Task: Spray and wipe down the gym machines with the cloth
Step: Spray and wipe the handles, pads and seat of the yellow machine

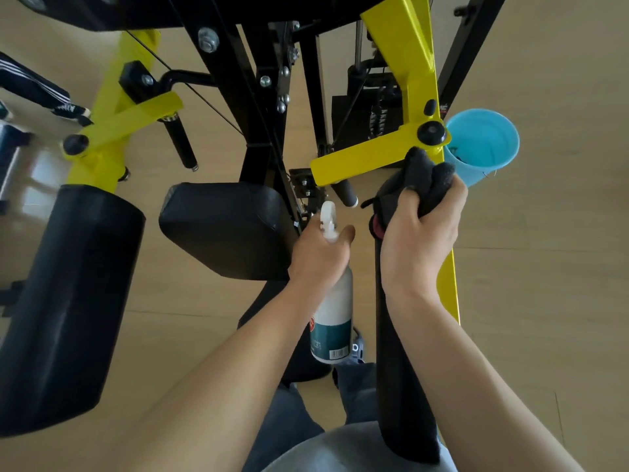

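A yellow and black gym machine fills the view. My left hand [320, 250] grips the neck of a white spray bottle [332, 321] with a teal label, its nozzle pointing away from me. My right hand [418, 233] holds a bunched dark grey cloth [427, 178] against the top end of the right black arm pad [401, 369], just under the machine's right yellow arm [360, 158]. The pad runs down under my right forearm.
A black seat pad [224, 226] sits at the centre and a large black pad [64, 301] at the left. A light blue bucket [483, 144] stands on the wooden floor behind the yellow arm. Another person's striped leg and shoe [44, 93] are at far left.
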Available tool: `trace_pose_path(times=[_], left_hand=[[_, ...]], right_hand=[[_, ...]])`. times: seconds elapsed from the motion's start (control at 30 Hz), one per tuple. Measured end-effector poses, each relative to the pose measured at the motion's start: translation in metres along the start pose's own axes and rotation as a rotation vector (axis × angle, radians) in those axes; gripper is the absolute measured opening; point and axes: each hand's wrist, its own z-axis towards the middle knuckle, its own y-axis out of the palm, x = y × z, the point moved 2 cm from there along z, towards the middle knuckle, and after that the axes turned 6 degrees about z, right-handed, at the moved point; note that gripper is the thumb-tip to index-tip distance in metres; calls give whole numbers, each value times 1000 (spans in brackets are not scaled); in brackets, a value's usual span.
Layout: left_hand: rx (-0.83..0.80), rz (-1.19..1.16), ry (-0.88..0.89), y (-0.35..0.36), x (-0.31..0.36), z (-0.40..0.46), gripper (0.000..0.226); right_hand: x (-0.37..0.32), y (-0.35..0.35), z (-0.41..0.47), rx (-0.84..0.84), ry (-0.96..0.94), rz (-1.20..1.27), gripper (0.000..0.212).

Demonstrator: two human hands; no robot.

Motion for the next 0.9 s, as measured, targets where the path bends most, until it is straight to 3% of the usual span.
trace_pose_path(times=[0.23, 0.43, 0.77, 0.9], left_hand=[[73, 78, 205, -59, 16, -33, 24], [67, 62, 271, -130, 37, -34, 28], [-190, 26, 347, -157, 31, -17, 16], [-212, 50, 363, -158, 27, -13, 30]], right_hand=[[13, 24, -37, -33, 118, 121, 34], [37, 58, -45, -1, 360, 219, 36], [66, 116, 0, 42, 324, 183, 37], [84, 124, 10, -119, 299, 156, 29]])
